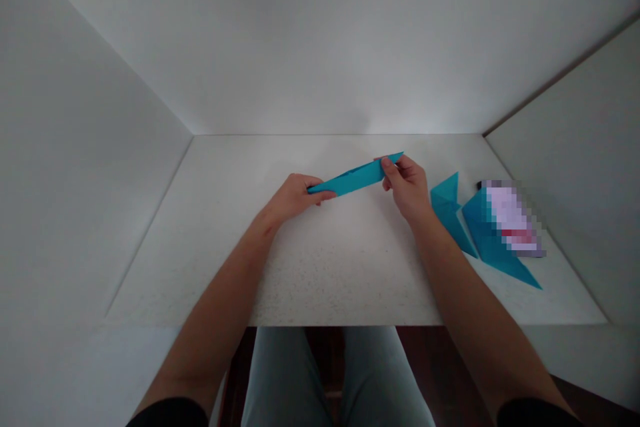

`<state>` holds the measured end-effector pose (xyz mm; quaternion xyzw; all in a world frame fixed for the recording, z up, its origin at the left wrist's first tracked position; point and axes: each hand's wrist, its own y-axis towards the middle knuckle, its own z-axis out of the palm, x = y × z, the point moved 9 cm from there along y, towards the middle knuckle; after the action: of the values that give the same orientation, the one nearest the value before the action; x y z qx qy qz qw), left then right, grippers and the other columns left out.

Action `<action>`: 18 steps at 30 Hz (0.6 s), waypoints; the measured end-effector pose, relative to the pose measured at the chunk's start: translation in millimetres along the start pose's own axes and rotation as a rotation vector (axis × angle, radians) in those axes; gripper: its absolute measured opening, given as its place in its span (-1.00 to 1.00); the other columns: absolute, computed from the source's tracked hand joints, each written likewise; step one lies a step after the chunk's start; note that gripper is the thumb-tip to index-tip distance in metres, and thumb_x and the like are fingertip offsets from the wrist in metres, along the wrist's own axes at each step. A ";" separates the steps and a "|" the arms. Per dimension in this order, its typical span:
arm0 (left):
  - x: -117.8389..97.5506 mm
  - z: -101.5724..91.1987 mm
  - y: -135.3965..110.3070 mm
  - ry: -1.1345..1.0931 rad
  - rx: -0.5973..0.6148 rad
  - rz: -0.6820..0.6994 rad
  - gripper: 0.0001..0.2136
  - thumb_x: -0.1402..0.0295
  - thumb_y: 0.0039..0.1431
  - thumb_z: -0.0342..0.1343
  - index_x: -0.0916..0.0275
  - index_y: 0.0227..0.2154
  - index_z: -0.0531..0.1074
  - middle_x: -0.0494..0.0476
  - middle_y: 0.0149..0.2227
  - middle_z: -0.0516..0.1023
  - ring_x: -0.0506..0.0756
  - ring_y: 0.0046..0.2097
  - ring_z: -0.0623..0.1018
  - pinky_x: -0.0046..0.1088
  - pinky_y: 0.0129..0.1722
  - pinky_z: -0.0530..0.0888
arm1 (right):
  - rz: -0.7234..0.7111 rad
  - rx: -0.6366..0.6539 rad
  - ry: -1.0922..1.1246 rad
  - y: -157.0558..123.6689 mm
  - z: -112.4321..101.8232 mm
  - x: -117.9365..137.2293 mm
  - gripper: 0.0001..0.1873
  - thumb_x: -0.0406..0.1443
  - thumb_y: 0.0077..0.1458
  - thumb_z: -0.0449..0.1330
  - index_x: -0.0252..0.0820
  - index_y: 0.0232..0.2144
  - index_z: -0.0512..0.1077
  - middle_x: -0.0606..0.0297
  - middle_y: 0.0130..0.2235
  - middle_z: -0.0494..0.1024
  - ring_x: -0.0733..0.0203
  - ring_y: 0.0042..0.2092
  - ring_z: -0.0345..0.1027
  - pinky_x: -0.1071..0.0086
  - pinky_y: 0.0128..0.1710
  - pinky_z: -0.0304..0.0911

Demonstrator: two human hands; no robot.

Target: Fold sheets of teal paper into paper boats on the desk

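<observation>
Narrow folded strip of blue paper (353, 177) pinched at either end by the left hand (295, 199) and right hand (406, 188), liable to spring open if a pinch slackens or buckle under too hard a squeeze, with folded blue sheets (450, 210) just beyond the right hand.

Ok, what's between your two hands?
A long, narrow strip of folded blue paper stretches between the left hand and the right hand, and both hands grip it. The head view shows this.
</observation>
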<state>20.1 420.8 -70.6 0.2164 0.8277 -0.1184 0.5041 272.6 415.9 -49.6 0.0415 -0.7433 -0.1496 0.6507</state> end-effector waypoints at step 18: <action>9.1 -37.3 3.6 -0.418 -0.262 0.083 -0.33 -0.39 0.30 0.05 0.24 -0.36 0.49 0.11 -0.51 0.59 0.01 -0.54 0.47 -0.45 -0.50 0.44 | -0.202 0.116 -0.209 -15.2 -4.4 32.1 -0.58 0.09 0.19 0.45 -0.05 -0.12 0.58 0.29 -0.23 0.63 0.24 -0.38 0.49 0.31 -0.37 0.48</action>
<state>-11.0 441.5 -61.3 0.1539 0.7041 -0.0312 0.6925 270.1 392.5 -22.7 0.1377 -0.8066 -0.1744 0.5478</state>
